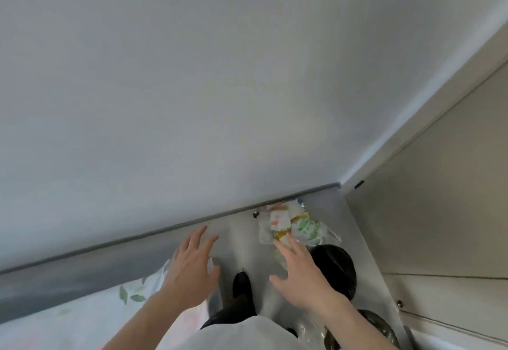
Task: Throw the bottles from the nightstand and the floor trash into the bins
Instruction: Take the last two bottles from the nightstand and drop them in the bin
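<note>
Two dark bins [334,264], contents unclear; both hands [192,270] spread, holding nothing, above floor trash [291,226].

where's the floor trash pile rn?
Head view, right of centre: the pile of wrappers lies on the floor against the baseboard, just beyond the right hand and the black bin.

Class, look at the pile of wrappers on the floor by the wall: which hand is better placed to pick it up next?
Right. The right hand reaches open toward the wrapper pile, fingertips nearly there; the left hand is farther off.
</note>
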{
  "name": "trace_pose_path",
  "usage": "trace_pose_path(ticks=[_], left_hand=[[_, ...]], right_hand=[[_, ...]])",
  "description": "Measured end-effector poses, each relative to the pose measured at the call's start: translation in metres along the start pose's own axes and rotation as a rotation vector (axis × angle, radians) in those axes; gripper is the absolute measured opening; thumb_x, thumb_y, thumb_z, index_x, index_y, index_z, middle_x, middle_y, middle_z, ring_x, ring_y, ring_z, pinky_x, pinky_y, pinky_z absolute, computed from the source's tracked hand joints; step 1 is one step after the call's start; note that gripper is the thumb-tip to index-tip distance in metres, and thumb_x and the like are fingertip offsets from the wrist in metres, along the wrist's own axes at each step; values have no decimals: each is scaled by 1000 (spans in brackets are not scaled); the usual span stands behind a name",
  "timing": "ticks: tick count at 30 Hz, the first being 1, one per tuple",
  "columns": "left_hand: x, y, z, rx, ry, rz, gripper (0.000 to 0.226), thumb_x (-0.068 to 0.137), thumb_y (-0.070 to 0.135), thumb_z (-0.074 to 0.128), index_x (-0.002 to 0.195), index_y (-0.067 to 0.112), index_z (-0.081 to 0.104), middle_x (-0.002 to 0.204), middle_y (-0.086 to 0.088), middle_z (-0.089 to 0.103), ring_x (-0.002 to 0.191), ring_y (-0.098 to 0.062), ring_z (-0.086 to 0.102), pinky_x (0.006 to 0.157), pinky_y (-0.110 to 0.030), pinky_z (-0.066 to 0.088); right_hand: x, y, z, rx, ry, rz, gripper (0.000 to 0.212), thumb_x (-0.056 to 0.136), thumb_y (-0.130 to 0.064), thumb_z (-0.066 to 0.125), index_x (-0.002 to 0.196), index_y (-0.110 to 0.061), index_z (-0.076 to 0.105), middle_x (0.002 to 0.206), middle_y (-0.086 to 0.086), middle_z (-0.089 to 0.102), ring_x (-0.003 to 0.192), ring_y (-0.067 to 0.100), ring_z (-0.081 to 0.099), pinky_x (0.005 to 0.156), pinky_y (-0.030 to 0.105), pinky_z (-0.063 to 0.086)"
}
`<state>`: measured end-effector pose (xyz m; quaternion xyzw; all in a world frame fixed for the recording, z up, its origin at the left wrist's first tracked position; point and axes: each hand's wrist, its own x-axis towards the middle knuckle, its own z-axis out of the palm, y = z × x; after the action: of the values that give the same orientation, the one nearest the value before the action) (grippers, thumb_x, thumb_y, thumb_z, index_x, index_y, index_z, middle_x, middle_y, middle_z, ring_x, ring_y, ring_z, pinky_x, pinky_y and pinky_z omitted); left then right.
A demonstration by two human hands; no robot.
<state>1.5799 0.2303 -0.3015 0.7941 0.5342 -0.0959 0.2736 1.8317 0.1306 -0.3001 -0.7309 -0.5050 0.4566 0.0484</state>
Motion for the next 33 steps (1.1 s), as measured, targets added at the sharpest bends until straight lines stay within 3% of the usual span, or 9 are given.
trace_pose_path(ticks=[7, 15, 20, 26, 33], left_hand=[[11, -60, -78, -1, 144, -112, 72, 99, 45, 52, 160, 30, 16, 170, 2, -11, 157, -24, -12, 127, -39, 2], [40, -110, -135, -96, 308, -281, 73, 97, 44, 53, 160, 30, 18, 171, -1, -6, 158, -26, -8, 128, -41, 3], [49, -147, -157, -144, 351, -494, 73, 97, 45, 51, 160, 31, 18, 171, -1, -7, 158, -26, -9, 128, -41, 1], [28, -176, -173, -246, 480, -762, 72, 96, 42, 51, 160, 33, 19, 171, 0, -7, 157, -24, -10, 125, -40, -5], [-41, -203, -163, -385, 600, -1134, 75, 99, 49, 50, 162, 33, 13, 170, 2, -14, 157, -25, -15, 128, -46, -3]], right_hand=[[68, -112, -28, -209, -48, -208, 80, 95, -51, 58, 162, -36, 16, 170, -12, -6, 158, 20, -4, 128, 37, 10], [136, -232, -80, -400, -197, -396, 73, 100, -49, 54, 161, -41, 15, 168, -21, -9, 157, 11, -5, 128, 36, 13], [193, -305, -83, -538, -292, -570, 75, 98, -49, 54, 161, -41, 13, 168, -23, -7, 157, 7, -4, 126, 34, 16], [241, -392, -51, -728, -457, -811, 77, 96, -49, 53, 161, -39, 13, 170, -15, -6, 158, 13, -6, 128, 36, 11], [239, -492, 26, -883, -666, -1029, 78, 97, -47, 55, 162, -34, 16, 171, -12, -4, 158, 17, -2, 127, 37, 14]])
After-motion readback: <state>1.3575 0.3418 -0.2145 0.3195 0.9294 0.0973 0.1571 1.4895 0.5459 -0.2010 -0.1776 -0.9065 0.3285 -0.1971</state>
